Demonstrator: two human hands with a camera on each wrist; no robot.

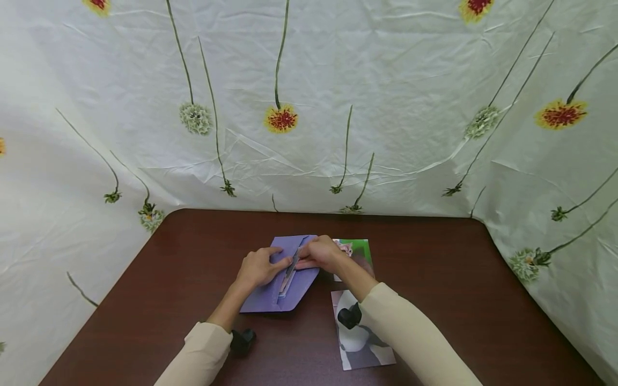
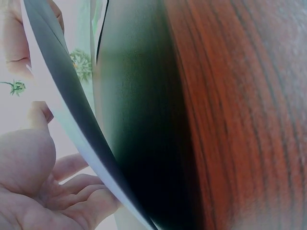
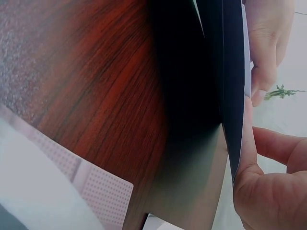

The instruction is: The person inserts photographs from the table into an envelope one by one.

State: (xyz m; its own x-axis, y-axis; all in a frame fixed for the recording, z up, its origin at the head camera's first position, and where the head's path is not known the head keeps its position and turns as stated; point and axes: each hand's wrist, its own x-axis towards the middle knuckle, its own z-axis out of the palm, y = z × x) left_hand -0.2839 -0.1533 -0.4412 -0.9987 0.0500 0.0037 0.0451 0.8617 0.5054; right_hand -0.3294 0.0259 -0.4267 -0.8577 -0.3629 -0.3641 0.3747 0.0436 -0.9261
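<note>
A purple envelope [image 1: 263, 300] lies on the table in the head view, its flap [image 1: 301, 281] folded out to the right. Picture cards [image 1: 286, 284] show in its long slot. My left hand [image 1: 258, 266] rests on the envelope's left part, thumb extended to the slot's edge. Over the flap, my right hand [image 1: 322, 253] has its thumb and forefinger in the slot, pinching the edge of a card; part of that grip is hidden. Both wrist views see the envelope nearly edge-on, with the left hand [image 2: 57, 187] and the right hand [image 3: 273, 177] close against it.
Right of the envelope lies a card with green and pink [image 1: 363, 249], partly behind the right wrist. Nearer the front is a white and grey picture card [image 1: 354, 340], partly under the right sleeve. A flowered white cloth [image 1: 309, 155] hangs beyond the dark wooden table [image 1: 434, 268].
</note>
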